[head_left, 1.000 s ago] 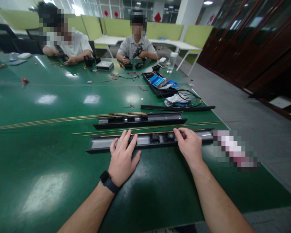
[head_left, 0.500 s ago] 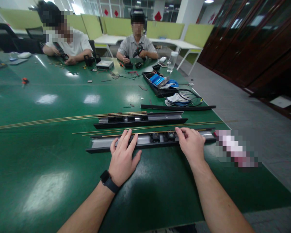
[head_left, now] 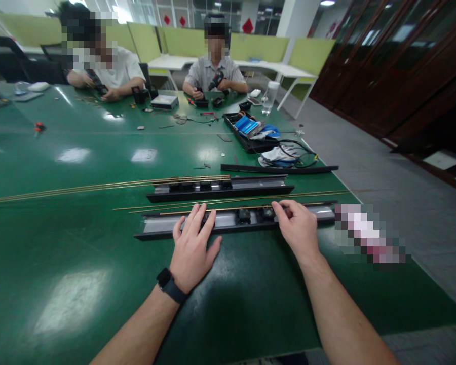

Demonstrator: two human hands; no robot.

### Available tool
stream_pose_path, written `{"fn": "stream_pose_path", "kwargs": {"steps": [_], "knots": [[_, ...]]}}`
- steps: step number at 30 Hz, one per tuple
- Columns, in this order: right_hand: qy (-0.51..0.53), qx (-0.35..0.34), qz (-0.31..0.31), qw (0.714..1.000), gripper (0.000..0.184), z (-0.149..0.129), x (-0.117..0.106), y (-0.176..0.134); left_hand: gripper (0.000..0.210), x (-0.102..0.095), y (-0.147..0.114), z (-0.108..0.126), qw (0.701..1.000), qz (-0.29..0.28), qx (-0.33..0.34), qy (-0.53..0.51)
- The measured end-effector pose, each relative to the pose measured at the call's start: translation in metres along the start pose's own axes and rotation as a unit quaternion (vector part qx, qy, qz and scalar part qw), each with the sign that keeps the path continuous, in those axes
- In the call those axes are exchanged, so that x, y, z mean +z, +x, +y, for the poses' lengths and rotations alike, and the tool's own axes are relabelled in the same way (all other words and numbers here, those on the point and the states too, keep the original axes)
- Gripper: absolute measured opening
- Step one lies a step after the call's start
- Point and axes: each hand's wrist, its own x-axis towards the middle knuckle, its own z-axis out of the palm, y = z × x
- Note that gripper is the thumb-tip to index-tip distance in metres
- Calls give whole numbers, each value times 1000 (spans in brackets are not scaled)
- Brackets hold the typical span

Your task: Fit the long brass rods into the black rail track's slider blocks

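A long black channel (head_left: 155, 224) with a pale inner face lies crosswise in front of me. Several small black blocks (head_left: 243, 215) sit inside it, and a thin brass-coloured rod (head_left: 230, 208) runs along its far side. My left hand (head_left: 193, 248), wearing a dark watch, rests over the channel's left half with fingers spread, fingertips by the rod. Over the right half, my right hand (head_left: 299, 228) has thumb and forefinger pinched on the rod; the exact contact is partly hidden by the fingers. Two loose rods (head_left: 315, 194) lie just behind this channel.
A second channel (head_left: 220, 193) with long rods (head_left: 99, 186) over it lies beyond. Farther back are a black strip (head_left: 281, 169), gloves with cables (head_left: 281, 154) and a filled black tray (head_left: 247, 144). Two people sit across the green table (head_left: 99, 304). A blurred-out item (head_left: 368, 233) lies right.
My right hand has shifted slightly left along the channel, still pinched. My left hand stays in the same place.
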Motion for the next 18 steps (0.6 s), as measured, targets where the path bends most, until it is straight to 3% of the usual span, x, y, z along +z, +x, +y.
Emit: {"fn": "stream_pose_path", "kwargs": {"steps": [18], "knots": [[-71,11,11,997,62,1,-2,1,57,-2,1,1,1000,-7,-1,6]]}}
